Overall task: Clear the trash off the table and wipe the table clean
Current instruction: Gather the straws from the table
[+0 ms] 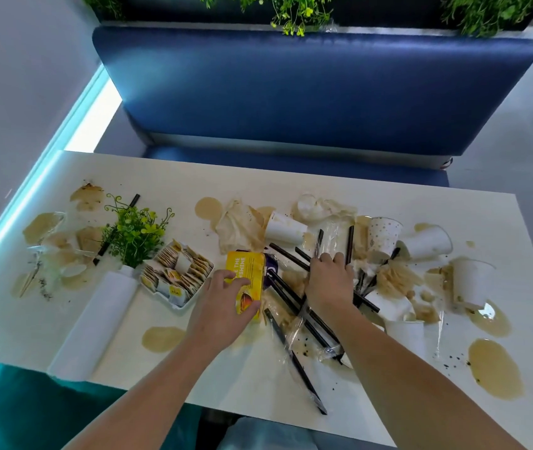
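A white table (167, 177) is littered with trash and brown spills (494, 368). My left hand (226, 306) grips a yellow carton (247, 274) near the middle of the table. My right hand (330, 284) reaches into a heap of black straws (294, 306) in clear wrappers, its fingers curled over them. Tipped white paper cups (284, 227) and a spotted cup (383, 233) lie behind and to the right. Stained crumpled napkins (239, 227) lie at the back.
A white tray of sachets (177, 271) sits left of the carton, with a green plant in a white vase (133, 233) behind it. A white roll (96, 323) lies at the front left. A blue bench (307, 92) stands behind the table.
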`<move>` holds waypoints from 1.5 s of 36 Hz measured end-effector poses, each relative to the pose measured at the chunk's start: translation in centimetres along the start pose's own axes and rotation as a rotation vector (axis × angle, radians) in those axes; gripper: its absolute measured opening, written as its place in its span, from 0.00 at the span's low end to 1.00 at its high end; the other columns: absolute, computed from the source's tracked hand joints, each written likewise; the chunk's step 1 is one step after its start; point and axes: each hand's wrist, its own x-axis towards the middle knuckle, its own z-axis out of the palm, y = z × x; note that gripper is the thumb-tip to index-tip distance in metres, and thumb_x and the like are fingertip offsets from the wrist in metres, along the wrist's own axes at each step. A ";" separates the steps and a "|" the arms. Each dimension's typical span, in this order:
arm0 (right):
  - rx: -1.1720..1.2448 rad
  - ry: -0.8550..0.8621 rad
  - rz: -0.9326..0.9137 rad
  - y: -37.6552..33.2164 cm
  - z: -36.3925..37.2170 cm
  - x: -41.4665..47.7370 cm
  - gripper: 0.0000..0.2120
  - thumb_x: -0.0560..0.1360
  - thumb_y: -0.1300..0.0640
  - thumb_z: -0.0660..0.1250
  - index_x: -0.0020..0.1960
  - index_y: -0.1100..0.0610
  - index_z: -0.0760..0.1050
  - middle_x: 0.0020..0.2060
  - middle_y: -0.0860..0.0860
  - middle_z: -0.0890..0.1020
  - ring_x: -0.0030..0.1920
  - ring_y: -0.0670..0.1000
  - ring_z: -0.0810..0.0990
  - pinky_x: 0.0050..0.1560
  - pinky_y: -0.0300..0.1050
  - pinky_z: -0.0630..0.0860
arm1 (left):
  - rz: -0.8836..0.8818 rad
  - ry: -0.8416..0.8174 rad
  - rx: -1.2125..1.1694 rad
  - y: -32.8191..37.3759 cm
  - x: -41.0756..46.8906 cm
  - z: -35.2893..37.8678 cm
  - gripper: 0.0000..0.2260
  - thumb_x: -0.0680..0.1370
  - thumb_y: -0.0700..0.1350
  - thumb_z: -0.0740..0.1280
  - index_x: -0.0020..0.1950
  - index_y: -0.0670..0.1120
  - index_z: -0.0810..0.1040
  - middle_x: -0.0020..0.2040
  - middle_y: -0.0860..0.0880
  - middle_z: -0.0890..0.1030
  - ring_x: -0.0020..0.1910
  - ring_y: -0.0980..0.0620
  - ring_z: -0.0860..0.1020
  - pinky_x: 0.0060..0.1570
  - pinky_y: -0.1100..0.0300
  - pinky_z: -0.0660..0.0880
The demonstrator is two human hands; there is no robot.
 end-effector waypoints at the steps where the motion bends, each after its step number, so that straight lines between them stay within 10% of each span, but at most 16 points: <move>1: 0.013 0.018 0.009 0.2 0.0 -0.1 0.14 0.79 0.57 0.64 0.65 0.55 0.75 0.62 0.52 0.77 0.67 0.58 0.68 0.65 0.56 0.69 | 0.004 0.010 -0.008 0.3 0.0 -0.1 0.24 0.78 0.63 0.68 0.71 0.56 0.77 0.69 0.52 0.68 0.68 0.52 0.70 0.66 0.57 0.71; 18: 0.642 0.398 -0.041 2.1 -2.6 -1.9 0.11 0.80 0.58 0.69 0.61 0.58 0.82 0.59 0.50 0.81 0.62 0.54 0.71 0.63 0.48 0.72 | -0.055 -0.006 -0.442 7.7 1.0 -0.3 0.19 0.81 0.55 0.69 0.71 0.55 0.75 0.63 0.55 0.74 0.54 0.62 0.77 0.49 0.71 0.72; 23: 0.780 0.382 -0.072 1.8 -4.2 -2.8 0.11 0.81 0.57 0.69 0.62 0.57 0.81 0.58 0.46 0.78 0.59 0.43 0.68 0.58 0.31 0.62 | -0.105 -0.026 -0.575 9.1 1.5 -0.2 0.18 0.81 0.53 0.70 0.71 0.54 0.75 0.61 0.57 0.78 0.51 0.62 0.80 0.49 0.63 0.78; 33: 1.018 0.329 -0.142 2.2 -5.7 -4.3 0.07 0.79 0.58 0.71 0.57 0.53 0.83 0.53 0.42 0.79 0.51 0.43 0.80 0.52 0.36 0.78 | -0.144 -0.109 -0.669 10.9 1.6 0.4 0.14 0.82 0.49 0.70 0.68 0.54 0.77 0.60 0.58 0.81 0.51 0.58 0.82 0.53 0.57 0.79; 38: 1.183 0.247 -0.170 2.6 -5.7 -4.7 0.05 0.78 0.59 0.72 0.53 0.53 0.83 0.51 0.45 0.83 0.52 0.42 0.81 0.48 0.33 0.79 | -0.108 -0.099 -0.647 12.2 1.8 0.2 0.10 0.84 0.49 0.66 0.65 0.56 0.78 0.55 0.58 0.83 0.38 0.67 0.79 0.34 0.72 0.69; 48: 1.315 0.178 -0.168 3.9 -5.7 -5.3 0.11 0.79 0.61 0.72 0.52 0.44 0.80 0.54 0.49 0.84 0.53 0.43 0.84 0.54 0.38 0.80 | -0.140 -0.060 -0.654 13.1 1.5 0.7 0.08 0.82 0.51 0.69 0.59 0.51 0.81 0.51 0.57 0.84 0.50 0.56 0.82 0.44 0.63 0.74; 54: 1.421 0.121 -0.009 4.5 -5.0 -5.4 0.11 0.77 0.58 0.73 0.59 0.54 0.82 0.53 0.49 0.86 0.53 0.46 0.85 0.54 0.42 0.80 | -0.117 -0.046 -0.595 13.7 0.8 0.9 0.08 0.82 0.53 0.68 0.58 0.52 0.80 0.50 0.57 0.83 0.40 0.59 0.78 0.38 0.65 0.70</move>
